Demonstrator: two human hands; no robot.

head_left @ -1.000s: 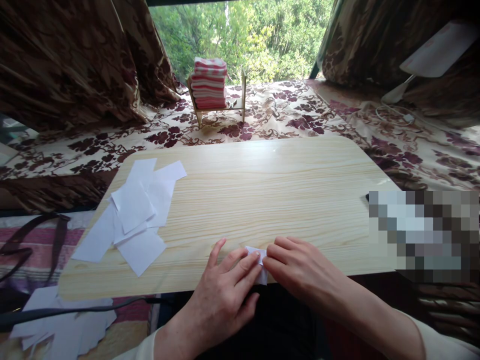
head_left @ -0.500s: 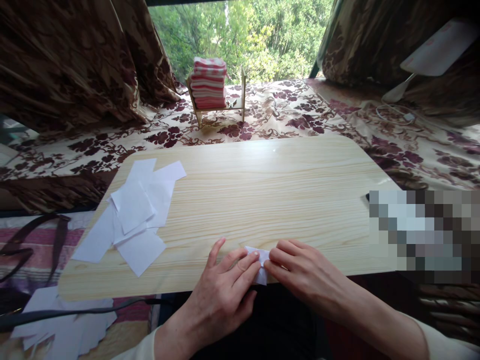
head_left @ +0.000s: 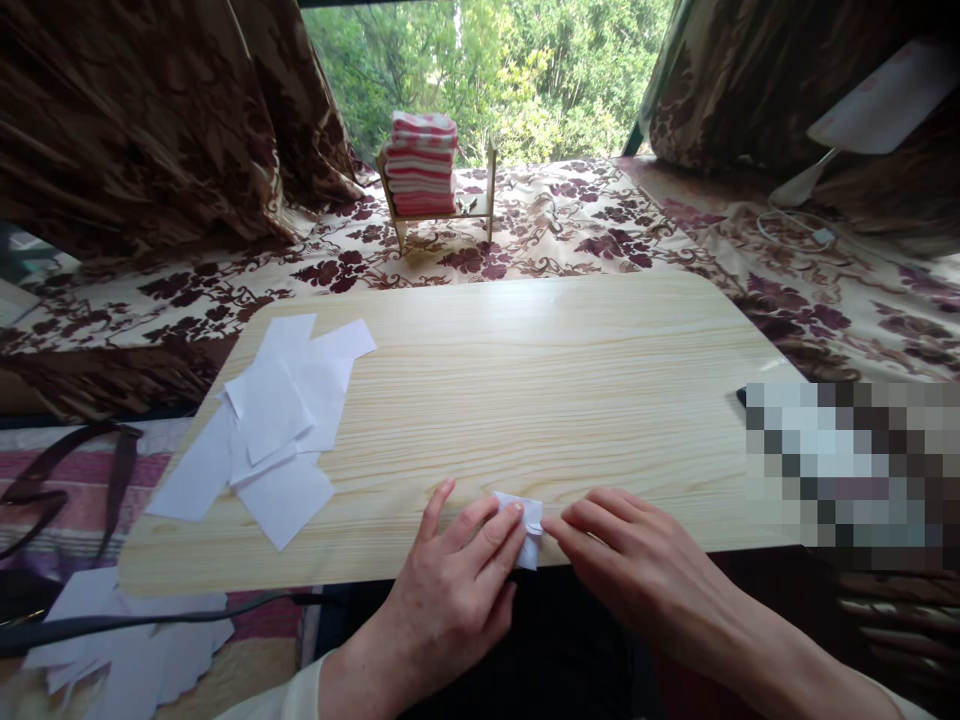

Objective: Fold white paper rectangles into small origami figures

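Low in the frame, just right of centre, a small folded piece of white paper (head_left: 525, 520) lies at the near edge of the pale wooden tabletop (head_left: 525, 380), partly overhanging it. The left hand (head_left: 450, 590) presses down on the paper's left side with its fingertips (head_left: 513, 512), fingers stretched flat rather than curled around it, so its grip is open and pressing. The right hand (head_left: 637, 560) comes in from the lower right, its extended fingers touching the paper's right edge, likewise flat and not closed around it. At the left of the tabletop, a loose pile of white paper sheets (head_left: 270, 420) overlaps at odd angles, well apart from the hands. At the top centre, a small wooden rack (head_left: 480, 205) holds a stack of red-and-white folded cloths (head_left: 420, 165) on a floral-patterned cloth (head_left: 600, 230).
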